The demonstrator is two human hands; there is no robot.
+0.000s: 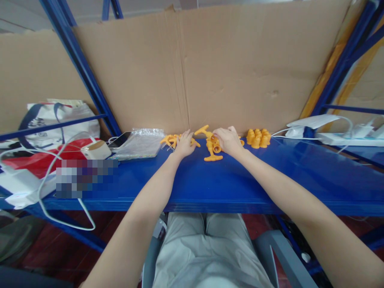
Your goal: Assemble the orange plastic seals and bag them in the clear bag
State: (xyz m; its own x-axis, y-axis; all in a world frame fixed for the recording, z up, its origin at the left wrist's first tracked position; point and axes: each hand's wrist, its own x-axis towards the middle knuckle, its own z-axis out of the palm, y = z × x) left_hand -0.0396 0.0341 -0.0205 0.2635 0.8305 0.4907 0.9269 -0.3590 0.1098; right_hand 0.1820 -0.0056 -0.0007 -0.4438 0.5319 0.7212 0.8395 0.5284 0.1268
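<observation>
At the back of the blue table, my left hand (185, 145) has its fingers closed over a yellow T-shaped piece (196, 143), part of which sticks out on the right. Left of that hand lie more yellow pieces (168, 140) with short metal chains (168, 147). My right hand (229, 140) curls its fingers at a group of yellow parts and grips one with a round hollow end (214, 138); the grip is partly hidden. Just beside it are a yellow T-shaped handle (213, 158) and another one (201, 129) leaning up behind.
Several yellow cup-shaped parts (258, 138) stand grouped at the right. Left are a clear plastic bag (141, 142), a phone (121, 139), a white charger (96, 150) and cables. A cardboard wall (240, 68) closes off the back; a power strip (339, 138) lies far right.
</observation>
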